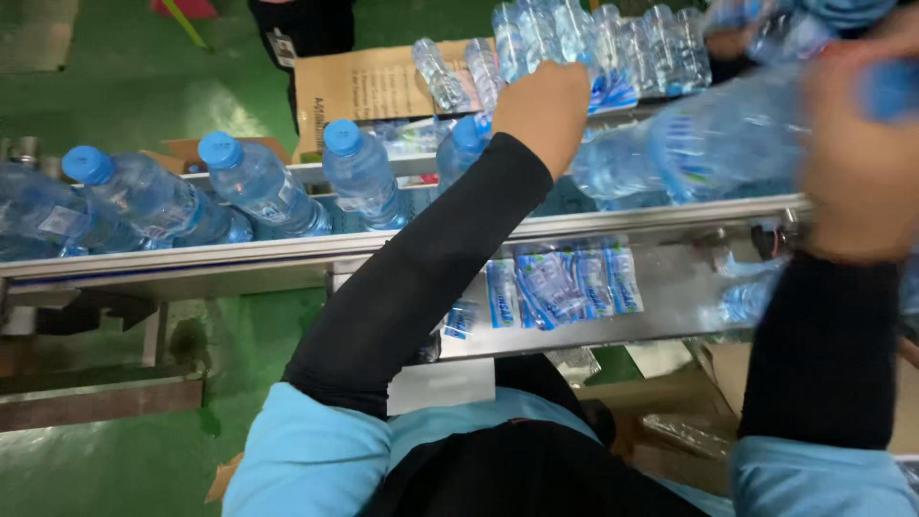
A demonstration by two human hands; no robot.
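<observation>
Now my left hand [542, 103] reaches over the conveyor [287, 251], grip curled on a blue-capped bottle [463, 146] standing in the line, while my right hand [859, 158], blurred, is clenched round a second bottle [689, 148] lying sideways above the rail

Right hand [855, 158] and its bottle [699, 144] motion-blurred, grip unclear.
</observation>
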